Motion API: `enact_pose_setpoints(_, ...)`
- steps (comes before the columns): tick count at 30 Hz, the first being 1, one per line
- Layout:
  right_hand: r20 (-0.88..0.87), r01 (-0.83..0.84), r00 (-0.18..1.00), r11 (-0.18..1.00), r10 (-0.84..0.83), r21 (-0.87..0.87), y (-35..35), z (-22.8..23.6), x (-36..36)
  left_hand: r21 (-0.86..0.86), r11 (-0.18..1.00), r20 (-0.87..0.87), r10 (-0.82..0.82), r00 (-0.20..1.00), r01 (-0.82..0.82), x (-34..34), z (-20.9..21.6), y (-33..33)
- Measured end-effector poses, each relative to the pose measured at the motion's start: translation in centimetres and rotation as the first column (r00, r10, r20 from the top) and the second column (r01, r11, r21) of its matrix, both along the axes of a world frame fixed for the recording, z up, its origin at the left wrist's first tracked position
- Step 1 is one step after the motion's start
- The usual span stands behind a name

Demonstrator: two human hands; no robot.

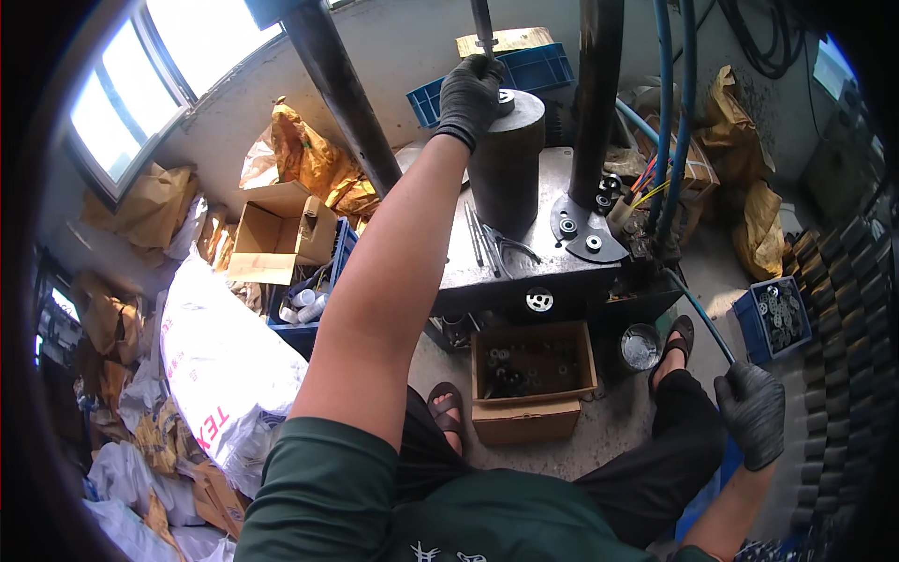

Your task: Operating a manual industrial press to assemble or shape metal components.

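My left hand (472, 92), in a dark glove, reaches up to the top of a thick steel cylinder (506, 169) standing on the press table. Its fingers are closed just under the narrow press rod (482, 23); what they hold is hidden. Beside them a small metal ring (507, 101) lies on the cylinder's top. Down at the right, my gloved right hand (752, 412) is wrapped round the end of a long lever (702, 314) that slopes up to the press base.
Metal rods and pliers (510, 251) lie on the press table (459, 267), near a curved plate (599, 245) carrying bearings. Below stands an open cardboard box (526, 421) with small parts, beside a round tin (641, 347). A blue crate (773, 318) of metal parts sits right.
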State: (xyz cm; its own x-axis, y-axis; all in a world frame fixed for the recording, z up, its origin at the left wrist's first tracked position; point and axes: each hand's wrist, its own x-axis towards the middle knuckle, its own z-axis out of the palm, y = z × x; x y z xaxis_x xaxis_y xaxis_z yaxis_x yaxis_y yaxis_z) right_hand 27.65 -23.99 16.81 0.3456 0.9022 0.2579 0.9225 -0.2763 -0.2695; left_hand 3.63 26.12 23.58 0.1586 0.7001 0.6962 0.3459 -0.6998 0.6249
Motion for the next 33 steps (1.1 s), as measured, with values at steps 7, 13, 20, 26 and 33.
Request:
enact_pose_setpoints(7,-0.013,-0.006,1.0,1.0,0.007,0.015,-0.1,0.0,0.0,0.003,1.0,0.003,0.008,1.0,-0.008,-0.1,-0.1,0.0)
enact_pose_setpoints(13,-0.047,0.015,0.999,1.0,-0.014,0.016,0.2,0.4,-0.3,-0.127,0.972,0.082,-0.191,0.978,0.2,-0.2,-0.2,0.8)
enact_pose_setpoints(20,-0.092,-0.073,0.992,0.988,0.086,0.137,3.0,3.1,1.3,-0.234,0.899,0.196,-0.33,0.923,0.371,-0.2,-0.6,2.0)
enact_pose_setpoints(26,0.179,-0.178,0.98,0.786,0.087,0.592,14.9,8.5,9.0,-0.196,0.962,0.057,-0.185,0.981,0.192,-0.3,-0.4,1.0)
enact_pose_setpoints(33,0.073,0.011,0.996,0.871,-0.054,0.491,17.9,10.8,10.9,-0.09,0.988,0.023,-0.122,0.992,0.124,-0.3,-0.4,1.2)
